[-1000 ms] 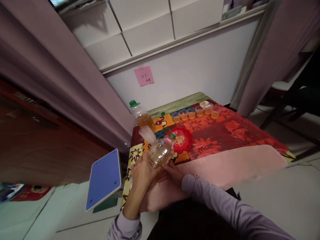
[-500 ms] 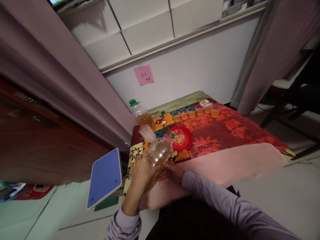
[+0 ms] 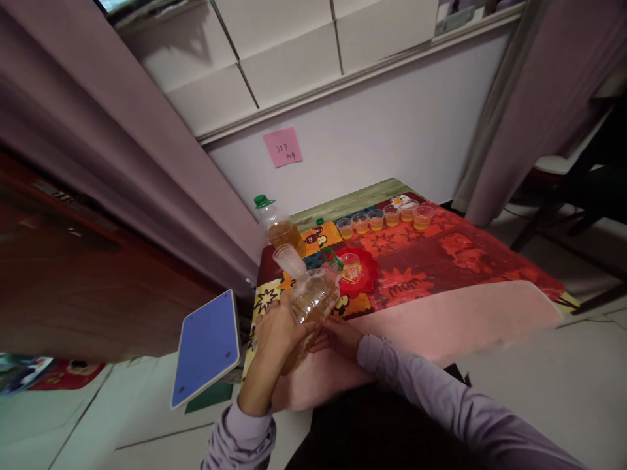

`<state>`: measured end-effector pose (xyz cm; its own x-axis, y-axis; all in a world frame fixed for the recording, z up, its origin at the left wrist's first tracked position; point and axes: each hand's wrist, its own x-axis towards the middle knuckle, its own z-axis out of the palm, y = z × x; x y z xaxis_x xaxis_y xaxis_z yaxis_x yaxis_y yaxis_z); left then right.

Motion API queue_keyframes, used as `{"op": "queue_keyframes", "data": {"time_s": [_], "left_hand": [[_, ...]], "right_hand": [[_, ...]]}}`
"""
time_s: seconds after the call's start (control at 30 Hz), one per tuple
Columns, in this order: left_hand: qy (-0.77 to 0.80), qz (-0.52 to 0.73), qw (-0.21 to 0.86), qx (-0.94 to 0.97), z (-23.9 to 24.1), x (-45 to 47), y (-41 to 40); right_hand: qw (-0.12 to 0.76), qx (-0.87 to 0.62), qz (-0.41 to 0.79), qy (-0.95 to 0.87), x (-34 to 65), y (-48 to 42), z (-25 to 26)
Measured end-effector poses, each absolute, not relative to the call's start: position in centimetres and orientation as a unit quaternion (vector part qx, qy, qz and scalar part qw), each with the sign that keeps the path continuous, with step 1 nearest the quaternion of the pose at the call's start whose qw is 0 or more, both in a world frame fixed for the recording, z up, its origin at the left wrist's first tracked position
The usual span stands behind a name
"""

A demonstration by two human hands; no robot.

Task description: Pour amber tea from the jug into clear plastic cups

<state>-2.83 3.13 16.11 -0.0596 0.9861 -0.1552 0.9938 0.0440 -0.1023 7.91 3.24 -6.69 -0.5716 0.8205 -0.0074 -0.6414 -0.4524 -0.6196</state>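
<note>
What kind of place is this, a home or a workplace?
Probably a room in a home, though that is not certain. A small table with a cartoon cloth stands against a white wall, curtains hang beside it, and a pink sticky note is on the wall.

Six small clear plastic cups of amber drink (image 3: 383, 219) stand in a row. Two clear plastic bottles of amber liquid: one green-capped (image 3: 277, 226), one tilted (image 3: 313, 297). One stack of empty clear cups (image 3: 289, 261). One red scalloped plate (image 3: 365, 271). One pink sticky note (image 3: 283, 147).
</note>
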Motion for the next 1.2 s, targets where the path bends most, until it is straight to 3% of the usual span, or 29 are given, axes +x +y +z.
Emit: {"op": "queue_keyframes", "data": {"time_s": [1.2], "left_hand": [[0.715,-0.126,0.021,0.688,18.5,-1.2,3.1]], "right_hand": [[0.448,-0.172,0.834,-0.271,8.2,3.1,-5.3]]}}
